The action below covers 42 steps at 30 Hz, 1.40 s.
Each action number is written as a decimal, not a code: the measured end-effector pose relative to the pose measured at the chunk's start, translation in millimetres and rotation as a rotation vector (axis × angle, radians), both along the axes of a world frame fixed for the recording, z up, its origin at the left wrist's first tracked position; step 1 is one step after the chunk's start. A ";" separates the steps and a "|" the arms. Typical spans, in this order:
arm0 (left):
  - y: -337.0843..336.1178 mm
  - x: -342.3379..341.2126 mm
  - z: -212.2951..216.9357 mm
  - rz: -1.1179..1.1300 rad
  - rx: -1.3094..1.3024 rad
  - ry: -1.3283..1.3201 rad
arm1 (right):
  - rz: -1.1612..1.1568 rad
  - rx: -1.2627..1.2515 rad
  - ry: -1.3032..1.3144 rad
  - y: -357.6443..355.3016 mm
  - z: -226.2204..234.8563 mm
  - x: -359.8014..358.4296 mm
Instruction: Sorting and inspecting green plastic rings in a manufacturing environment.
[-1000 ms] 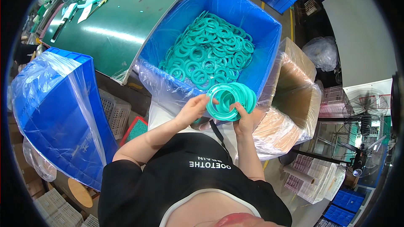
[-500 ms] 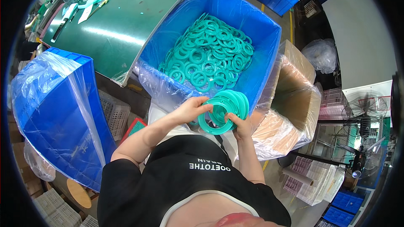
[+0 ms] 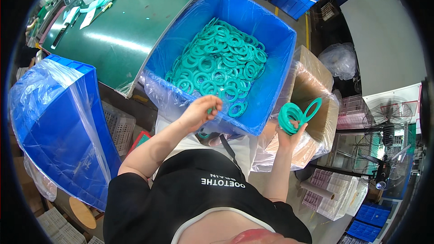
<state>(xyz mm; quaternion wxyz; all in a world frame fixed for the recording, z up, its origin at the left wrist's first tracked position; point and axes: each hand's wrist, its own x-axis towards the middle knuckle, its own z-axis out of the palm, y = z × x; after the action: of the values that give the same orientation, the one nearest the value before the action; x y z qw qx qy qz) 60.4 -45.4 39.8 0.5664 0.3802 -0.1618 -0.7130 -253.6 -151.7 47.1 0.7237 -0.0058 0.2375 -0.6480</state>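
Note:
Several teal plastic rings (image 3: 286, 118) are gripped by my right hand (image 3: 290, 136), which has swung over the plastic-lined cardboard box (image 3: 313, 74) on the right. One teal ring (image 3: 311, 110) stands tilted away from that bunch, near its edge; whether it touches cannot be told. My left hand (image 3: 202, 113) hovers at the near edge of the blue bin (image 3: 266, 16), its fingers curled together. A speck of green shows between those fingers, too small to name. Inside the bin lies a heap of teal rings (image 3: 221, 58) on a clear liner.
A green-topped table (image 3: 131, 16) with a knife (image 3: 61, 36) and cloths stands at the far left. Nearer on the left is another blue bin (image 3: 58, 113) draped with clear plastic. A fan (image 3: 388, 124) and stacked crates (image 3: 334, 194) stand to the right.
My right hand has carried the rings rightward from in front of me to over the cardboard box. My left hand has come off the rings and moved slightly left and up.

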 end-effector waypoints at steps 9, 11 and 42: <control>1.4 -27.3 -3.6 -0.151 0.020 -0.092 | 0.393 -0.513 0.792 43.6 -18.0 54.2; 3.3 -25.8 -1.3 -0.118 0.012 -0.093 | 0.482 -0.518 0.865 52.2 -7.7 64.5; 8.0 -11.4 16.4 -0.203 -0.316 -1.237 | 0.837 -0.149 0.704 59.1 -8.2 87.1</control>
<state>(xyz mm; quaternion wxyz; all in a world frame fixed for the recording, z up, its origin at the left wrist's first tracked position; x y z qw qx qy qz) 49.0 -37.4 56.2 0.3477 0.6155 -0.5966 -0.3799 -166.6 -92.6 38.9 0.7941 -0.3671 0.3960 -0.2789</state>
